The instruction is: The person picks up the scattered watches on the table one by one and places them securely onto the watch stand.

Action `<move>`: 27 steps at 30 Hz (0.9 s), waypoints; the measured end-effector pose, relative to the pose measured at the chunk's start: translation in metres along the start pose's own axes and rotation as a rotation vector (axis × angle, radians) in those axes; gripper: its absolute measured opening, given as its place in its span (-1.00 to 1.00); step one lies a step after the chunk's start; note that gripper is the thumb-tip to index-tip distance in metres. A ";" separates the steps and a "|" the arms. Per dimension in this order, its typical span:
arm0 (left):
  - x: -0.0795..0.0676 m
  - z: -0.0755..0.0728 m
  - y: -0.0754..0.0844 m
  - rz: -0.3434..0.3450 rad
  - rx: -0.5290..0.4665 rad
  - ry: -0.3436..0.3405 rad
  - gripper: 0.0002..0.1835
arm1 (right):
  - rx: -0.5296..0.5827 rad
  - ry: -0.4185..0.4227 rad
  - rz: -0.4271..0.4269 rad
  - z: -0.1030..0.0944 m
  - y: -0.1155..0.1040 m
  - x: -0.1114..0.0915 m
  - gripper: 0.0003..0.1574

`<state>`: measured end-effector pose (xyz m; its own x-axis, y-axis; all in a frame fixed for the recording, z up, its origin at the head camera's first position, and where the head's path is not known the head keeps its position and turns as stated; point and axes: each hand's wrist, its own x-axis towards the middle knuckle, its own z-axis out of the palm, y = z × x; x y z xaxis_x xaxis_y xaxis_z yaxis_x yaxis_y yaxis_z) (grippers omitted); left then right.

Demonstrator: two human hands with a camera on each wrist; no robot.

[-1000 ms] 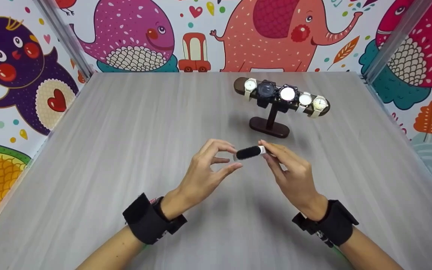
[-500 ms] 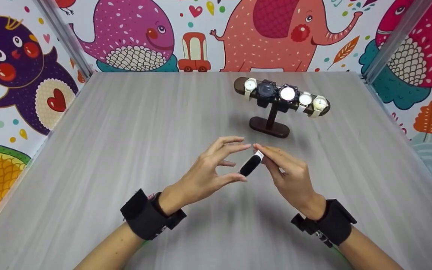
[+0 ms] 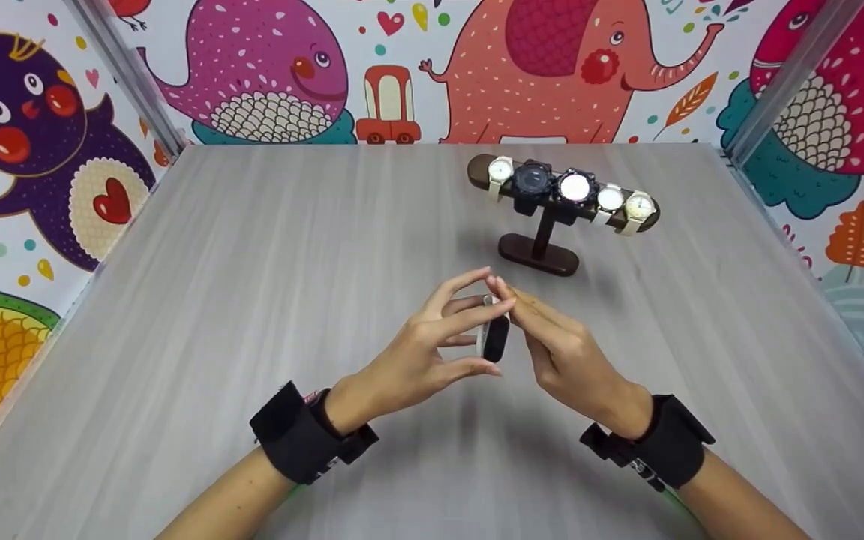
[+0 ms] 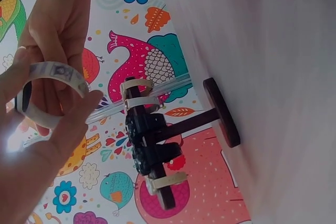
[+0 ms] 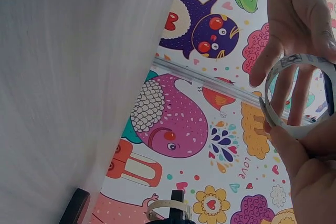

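Note:
A smart band (image 3: 496, 339) with a black oval screen and a white strap is held in the air between both hands. My left hand (image 3: 421, 349) holds it from the left, its thumb below and a finger over the upper end. My right hand (image 3: 571, 341) pinches the strap near its upper end, its fingertips close to the left fingers. In the left wrist view the strap (image 4: 58, 70) forms a ring with a printed pattern on its inner side. In the right wrist view a pointed strap end juts out beside the ring (image 5: 287, 62).
Beyond the hands stands a dark watch stand (image 3: 541, 251) on the grey table (image 3: 289, 247). Its crossbar carries several watches, among them a black watch (image 3: 532, 180) and a pale watch (image 3: 639, 205). Walls with cartoon animals (image 3: 544, 82) enclose the table's back and sides.
The band has turned from lying nearly level to upright, its screen end swinging down and toward me. My left fingers have moved right and come round it, close to the right fingertips.

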<state>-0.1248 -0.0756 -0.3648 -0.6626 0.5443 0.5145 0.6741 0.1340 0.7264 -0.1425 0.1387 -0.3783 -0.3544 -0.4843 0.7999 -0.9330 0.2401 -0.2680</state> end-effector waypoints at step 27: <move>0.055 -0.042 -0.055 -0.269 -0.177 0.156 -0.24 | -0.008 0.142 0.311 -0.041 0.041 -0.005 -0.35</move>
<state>-0.2119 -0.0880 -0.3574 -0.8597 0.3743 0.3475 0.4108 0.1024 0.9060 -0.1767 0.1859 -0.3715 -0.6092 -0.2647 0.7475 -0.7808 0.3649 -0.5071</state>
